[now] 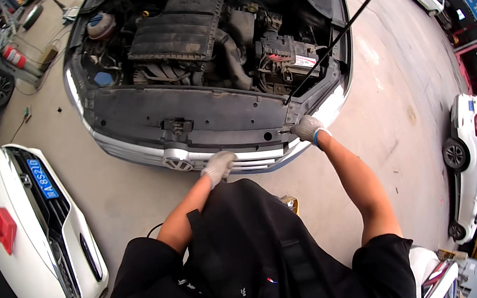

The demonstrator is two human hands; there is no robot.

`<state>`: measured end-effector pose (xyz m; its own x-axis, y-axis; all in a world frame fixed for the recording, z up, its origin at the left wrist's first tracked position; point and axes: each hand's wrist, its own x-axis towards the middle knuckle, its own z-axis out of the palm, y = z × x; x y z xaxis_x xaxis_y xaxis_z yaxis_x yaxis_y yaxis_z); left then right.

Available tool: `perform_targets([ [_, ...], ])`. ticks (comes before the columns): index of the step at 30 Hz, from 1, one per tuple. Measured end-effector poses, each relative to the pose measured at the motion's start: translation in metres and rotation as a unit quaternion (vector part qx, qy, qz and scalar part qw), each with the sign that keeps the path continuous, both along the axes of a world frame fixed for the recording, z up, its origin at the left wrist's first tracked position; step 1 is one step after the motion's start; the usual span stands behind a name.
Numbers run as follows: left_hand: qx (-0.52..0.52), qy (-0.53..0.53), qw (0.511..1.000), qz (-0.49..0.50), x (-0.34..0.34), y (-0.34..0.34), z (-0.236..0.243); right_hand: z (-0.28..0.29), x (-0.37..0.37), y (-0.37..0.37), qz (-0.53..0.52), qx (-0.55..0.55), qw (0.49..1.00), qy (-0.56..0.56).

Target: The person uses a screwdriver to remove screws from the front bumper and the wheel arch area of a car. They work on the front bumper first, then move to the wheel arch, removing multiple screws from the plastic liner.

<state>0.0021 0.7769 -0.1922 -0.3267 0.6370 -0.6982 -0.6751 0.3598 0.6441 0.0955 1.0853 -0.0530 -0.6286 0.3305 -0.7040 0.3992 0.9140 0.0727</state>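
In front of me a silver car stands with its hood up and its engine bay bare. My right hand (308, 128), in a pale knit glove with a blue cuff, is closed at the right end of the black front panel (152, 109). A thin dark tip pokes out to its left; the rest of what it grips is hidden. My left hand (219, 166), gloved as well, rests at the top of the grille (255, 162), just right of the round emblem (178, 160). Its fingers are smeared and partly hidden.
A thin hood prop rod (333, 45) rises from the panel's right side. The engine cover (176, 27), battery (291, 59) and coolant tank (101, 26) lie behind the panel. A white car (30, 199) bearing a red object stands lower left; another white car (474, 164) is at far right.
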Motion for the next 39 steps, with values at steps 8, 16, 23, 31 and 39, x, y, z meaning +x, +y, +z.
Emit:
perform_targets([
  [8,0.026,-0.039,0.905,0.423,0.08,-0.24,0.016,0.068,0.019,-0.025,-0.068,-0.162,0.957,0.231],
  [16,0.04,-0.046,0.707,0.705,0.185,-0.412,0.027,-0.037,0.049,-0.211,-0.296,-0.755,0.553,0.189],
  [23,0.092,-0.037,0.676,0.73,0.178,-0.435,0.042,-0.05,-0.025,-0.316,-0.187,-0.694,0.683,0.129],
  [31,0.149,-0.004,0.611,0.777,0.162,-0.599,0.019,-0.166,-0.086,-0.426,-0.258,-0.507,0.815,0.113],
  [39,0.112,0.082,0.565,0.813,0.133,-0.77,0.024,-0.18,-0.141,-0.512,-0.264,-0.406,0.87,0.092],
])
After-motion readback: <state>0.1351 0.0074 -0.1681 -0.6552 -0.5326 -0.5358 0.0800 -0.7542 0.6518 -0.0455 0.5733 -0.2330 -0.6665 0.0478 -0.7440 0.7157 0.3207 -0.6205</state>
